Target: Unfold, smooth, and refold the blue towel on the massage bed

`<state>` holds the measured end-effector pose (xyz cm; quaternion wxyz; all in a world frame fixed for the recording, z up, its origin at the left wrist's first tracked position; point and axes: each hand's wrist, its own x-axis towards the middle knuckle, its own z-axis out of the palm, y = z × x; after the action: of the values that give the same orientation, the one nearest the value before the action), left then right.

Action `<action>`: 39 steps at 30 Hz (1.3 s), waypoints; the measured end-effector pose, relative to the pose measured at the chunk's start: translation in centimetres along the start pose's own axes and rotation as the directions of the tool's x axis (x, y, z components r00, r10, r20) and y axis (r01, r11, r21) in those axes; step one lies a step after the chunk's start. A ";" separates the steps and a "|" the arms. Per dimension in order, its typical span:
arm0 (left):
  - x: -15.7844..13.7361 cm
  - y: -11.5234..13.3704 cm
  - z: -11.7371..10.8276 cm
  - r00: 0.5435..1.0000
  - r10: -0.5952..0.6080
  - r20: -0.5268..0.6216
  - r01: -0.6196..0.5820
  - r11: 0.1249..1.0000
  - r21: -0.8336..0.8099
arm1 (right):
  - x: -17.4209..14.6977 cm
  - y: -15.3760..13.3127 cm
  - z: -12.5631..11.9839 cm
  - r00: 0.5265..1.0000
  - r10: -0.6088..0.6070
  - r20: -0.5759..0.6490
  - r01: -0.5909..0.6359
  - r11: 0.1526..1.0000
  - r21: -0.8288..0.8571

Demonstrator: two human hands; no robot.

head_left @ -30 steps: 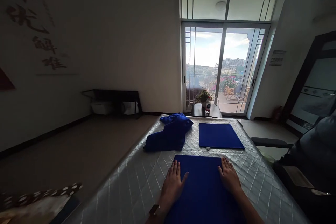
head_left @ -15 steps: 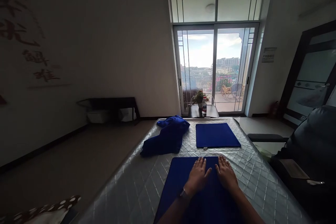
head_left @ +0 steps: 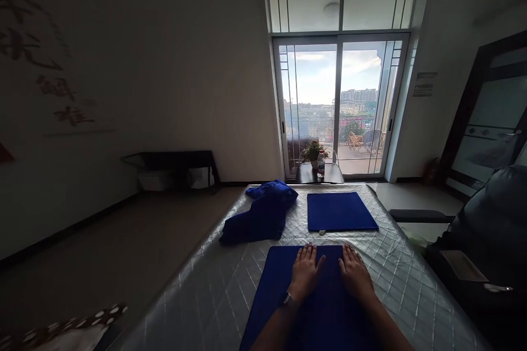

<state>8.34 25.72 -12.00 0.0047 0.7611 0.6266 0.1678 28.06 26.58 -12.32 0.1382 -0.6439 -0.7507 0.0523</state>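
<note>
A flat blue cushion-like pad or folded cloth (head_left: 267, 296) lies in front of me on a silver quilted cover (head_left: 197, 296). On its far part rests my left hand (head_left: 305, 270), palm down, fingers stretched forward and open. Beside it my right hand (head_left: 355, 270) also lies flat and open, its fingertips close to the far edge. Neither hand grips anything. Beyond them sits a second flat blue piece (head_left: 342, 211), with a small white tag at its near edge. A crumpled blue cloth (head_left: 263, 214) lies to its left.
A small dark table (head_left: 307, 175) with a potted plant (head_left: 314, 152) and a bottle (head_left: 320, 165) stands past the far end. At right is a dark chair (head_left: 489, 219) with a card-like item (head_left: 463, 266) on it. Polka-dot fabric (head_left: 61, 322) shows at lower left.
My left hand has slid slightly left across the blue piece, widening the gap between my hands. My right hand has stayed almost in place. The blue items beyond have not moved.
</note>
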 end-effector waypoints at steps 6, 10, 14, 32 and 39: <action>-2.2 -8.8 -2.7 0.980 -0.196 -0.045 0.200 0.972 0.122 | -0.1 0.2 0.2 1.000 -0.006 -0.017 0.006 1.000 0.014; -3.3 -11.9 -3.0 0.966 -0.241 -0.093 0.250 0.962 0.111 | 0.0 0.3 0.3 1.000 -0.006 -0.021 0.006 1.000 -0.007; -3.6 -12.3 -2.7 0.962 -0.243 -0.121 0.254 0.964 0.084 | 0.1 0.2 0.4 1.000 -0.018 -0.017 0.018 1.000 -0.026; -3.6 -12.4 -2.5 0.959 -0.257 -0.116 0.264 0.963 0.055 | 0.6 0.0 0.0 0.999 -0.009 0.033 0.012 0.996 -0.092; -3.7 -12.2 -2.6 0.959 -0.259 -0.113 0.269 0.960 0.080 | 1.2 -0.2 0.1 1.000 -0.025 -0.002 0.025 0.992 -0.125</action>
<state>-4.57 24.23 -13.10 -0.0406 0.6605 0.7292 0.1743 27.63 27.68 -12.24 0.0995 -0.6419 -0.7603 0.0025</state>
